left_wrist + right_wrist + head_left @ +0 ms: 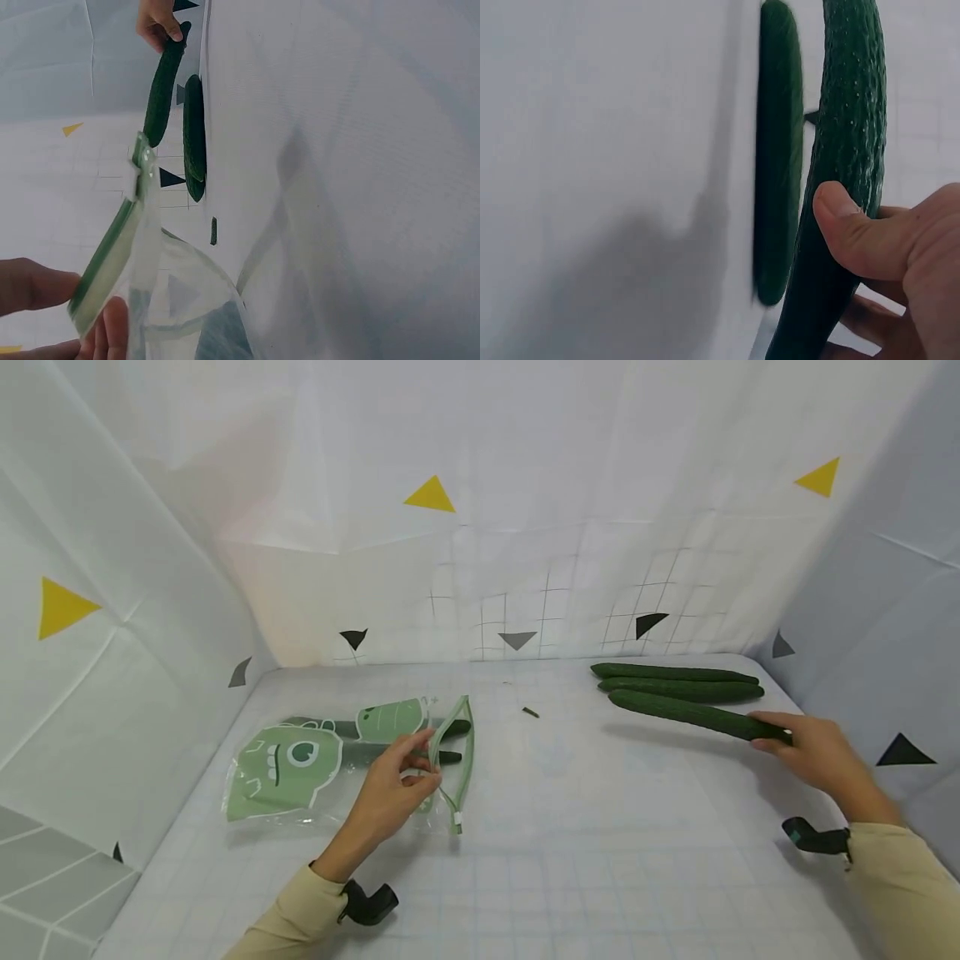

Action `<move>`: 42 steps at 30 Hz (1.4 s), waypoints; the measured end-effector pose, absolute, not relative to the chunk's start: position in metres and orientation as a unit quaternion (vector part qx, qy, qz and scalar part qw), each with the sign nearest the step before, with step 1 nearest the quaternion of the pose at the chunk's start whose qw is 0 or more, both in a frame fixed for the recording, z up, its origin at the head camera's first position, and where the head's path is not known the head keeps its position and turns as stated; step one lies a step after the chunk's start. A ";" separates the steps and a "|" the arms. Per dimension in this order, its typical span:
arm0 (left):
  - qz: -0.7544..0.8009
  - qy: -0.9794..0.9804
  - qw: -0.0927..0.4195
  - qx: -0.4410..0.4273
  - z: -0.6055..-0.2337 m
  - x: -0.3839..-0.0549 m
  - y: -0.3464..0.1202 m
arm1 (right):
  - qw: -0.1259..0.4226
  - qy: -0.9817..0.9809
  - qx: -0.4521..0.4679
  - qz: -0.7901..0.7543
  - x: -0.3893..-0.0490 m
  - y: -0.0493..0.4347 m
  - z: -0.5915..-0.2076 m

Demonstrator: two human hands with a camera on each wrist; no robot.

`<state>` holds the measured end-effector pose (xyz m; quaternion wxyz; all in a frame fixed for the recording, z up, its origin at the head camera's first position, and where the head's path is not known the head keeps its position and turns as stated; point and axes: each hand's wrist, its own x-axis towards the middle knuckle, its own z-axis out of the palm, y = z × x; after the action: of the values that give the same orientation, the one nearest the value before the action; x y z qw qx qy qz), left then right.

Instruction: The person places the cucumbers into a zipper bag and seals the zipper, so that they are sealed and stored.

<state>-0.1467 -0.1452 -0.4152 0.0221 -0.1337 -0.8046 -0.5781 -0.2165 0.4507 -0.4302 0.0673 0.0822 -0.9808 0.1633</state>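
Observation:
My right hand (pixel 813 756) grips one end of a long green cucumber (pixel 697 717), raised over the table; in the right wrist view its bumpy skin lies between thumb and fingers. Two more cucumbers (pixel 682 691) lie side by side just behind it. With thumb and fingers, my left hand (pixel 393 785) pinches the green zip edge of a clear zip bag (pixel 112 255) printed with a green cartoon face. The bag's mouth gapes toward the right. Inside the bag lie dark green cucumbers (pixel 456 727), their ends showing near the mouth and their middles partly hidden by the print.
A small broken stem piece (pixel 531 712) lies on the white table (pixel 540 860) between the bag and the cucumbers. White sheeting (pixel 525 443) with yellow and dark triangles rises at the back and both sides. A black camera mount is on each wrist.

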 end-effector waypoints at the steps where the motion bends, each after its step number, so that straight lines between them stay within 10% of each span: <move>1: -0.579 -0.804 0.022 -0.133 -0.415 -0.146 -0.145 | 0.070 -0.980 0.083 0.164 -0.215 0.445 -0.429; 42: -0.575 -0.807 0.028 -0.134 -0.416 -0.146 -0.144 | 0.095 -0.943 0.238 0.214 -0.215 0.279 -0.415</move>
<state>-0.1459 -0.1438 -0.4163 0.0277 -0.1342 -0.8068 -0.5747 -0.2154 0.2793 -0.4150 0.0953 0.2384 -0.9426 0.2136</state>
